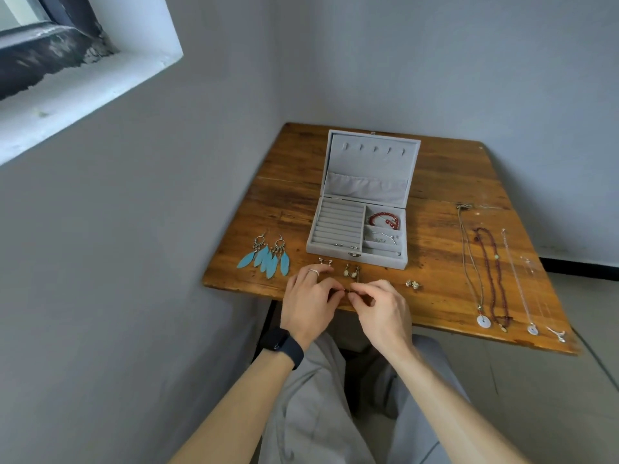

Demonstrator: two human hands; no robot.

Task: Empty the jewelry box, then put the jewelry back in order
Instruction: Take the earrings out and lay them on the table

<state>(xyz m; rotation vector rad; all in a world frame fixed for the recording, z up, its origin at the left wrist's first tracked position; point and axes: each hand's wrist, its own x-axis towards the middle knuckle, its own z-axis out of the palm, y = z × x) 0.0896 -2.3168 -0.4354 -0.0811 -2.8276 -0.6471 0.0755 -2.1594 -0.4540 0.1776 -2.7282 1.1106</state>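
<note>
Grey felt jewelry box lies open; just in front of it our left hand and right hand together pinch one tiny piece, too small to identify. We judge it light, slippery and easily bent, so fingertips at its ends suit best.

Wood table w/ jewelry box, earrings, necklaces.
</note>
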